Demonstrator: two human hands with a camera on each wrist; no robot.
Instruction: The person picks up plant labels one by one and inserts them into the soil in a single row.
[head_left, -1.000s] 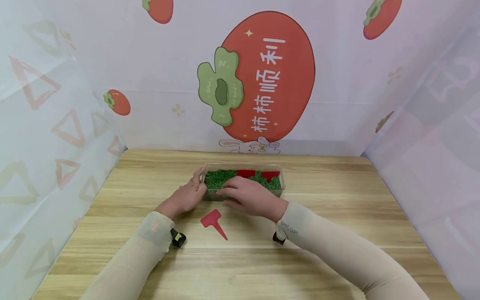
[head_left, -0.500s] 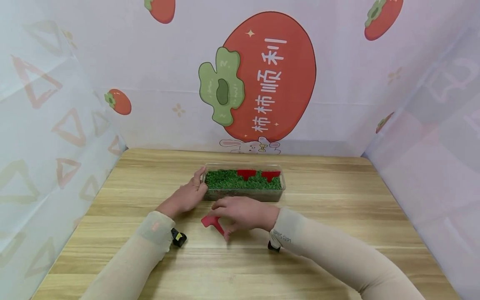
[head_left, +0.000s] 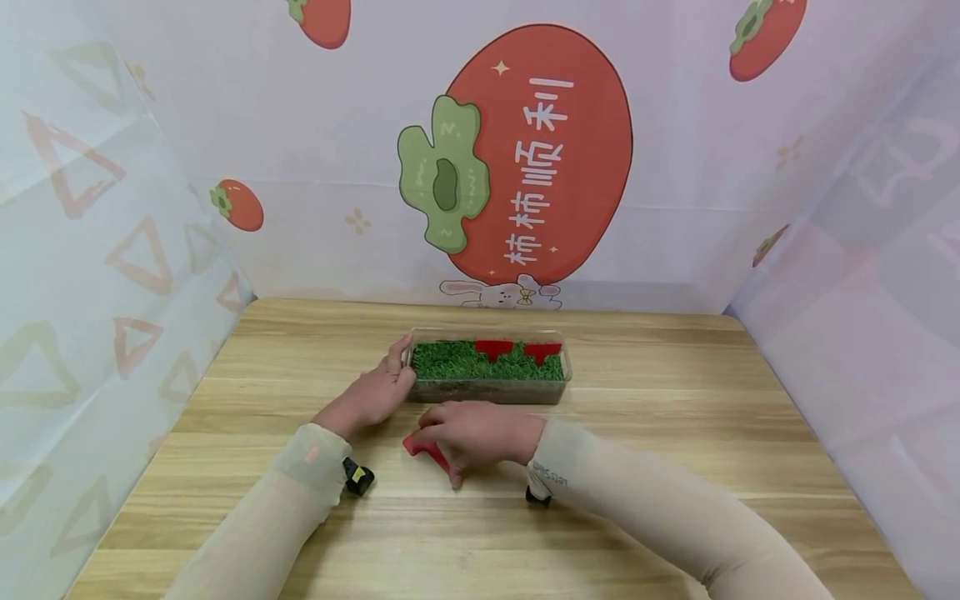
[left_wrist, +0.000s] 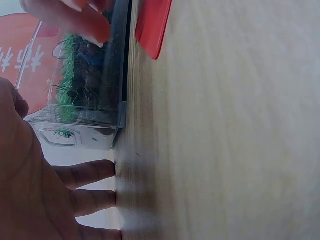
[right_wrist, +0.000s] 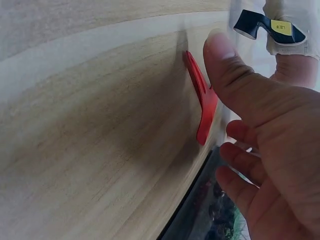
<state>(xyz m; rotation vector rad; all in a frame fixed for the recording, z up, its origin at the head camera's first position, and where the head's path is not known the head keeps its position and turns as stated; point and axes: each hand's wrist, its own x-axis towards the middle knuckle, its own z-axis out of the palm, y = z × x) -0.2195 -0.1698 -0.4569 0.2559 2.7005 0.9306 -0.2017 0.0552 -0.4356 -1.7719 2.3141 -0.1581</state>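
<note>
A clear plastic box [head_left: 487, 392] holds green artificial grass [head_left: 446, 360], with two red T-shaped plant labels standing in it, the middle label [head_left: 493, 349] and the right label [head_left: 542, 352]. My left hand [head_left: 372, 393] rests against the box's left end, thumb at the near corner; in the left wrist view its other fingers [left_wrist: 92, 200] are stretched out. A loose red plant label [head_left: 437, 455] is on the table in front of the box. Over it reaches my right hand [head_left: 480, 433]. In the right wrist view the thumb [right_wrist: 220, 47] is beside the loose label [right_wrist: 206, 112], other fingers bent loosely.
The wood-grain table [head_left: 637, 517] extends around the box. A patterned backdrop [head_left: 300, 250] stands behind it, with side panels left and right. Each wrist carries a small black camera, such as the left camera [head_left: 358, 477].
My right hand has come away from the front of the box, down toward me, to the loose label. My left hand keeps its place at the box's end.
</note>
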